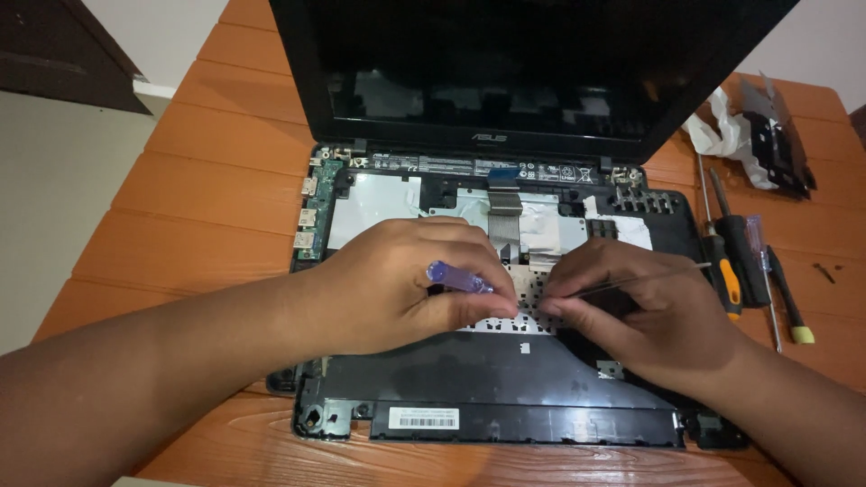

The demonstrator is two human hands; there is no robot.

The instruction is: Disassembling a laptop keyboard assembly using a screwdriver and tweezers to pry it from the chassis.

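An opened black laptop point(505, 410) lies on the wooden table with its top cover off, showing silver shielding point(379, 203), a grey ribbon cable point(505, 212) and a green board point(320, 194) at the left edge. My left hand point(397, 284) rests over the middle of the chassis and grips a small screwdriver with a clear purple handle point(460, 277). My right hand point(645, 311) sits beside it, fingertips nearly touching the left thumb, pinching thin metal tweezers point(649, 278) whose tail points right. The spot under both hands is hidden.
The laptop's dark screen point(505, 81) stands upright at the back. To the right of the chassis lie several screwdrivers point(735, 261), one with a yellow tip point(801, 334). A white wrapper with a black part point(767, 135) sits at the back right. A loose screw point(823, 269) lies near the right edge.
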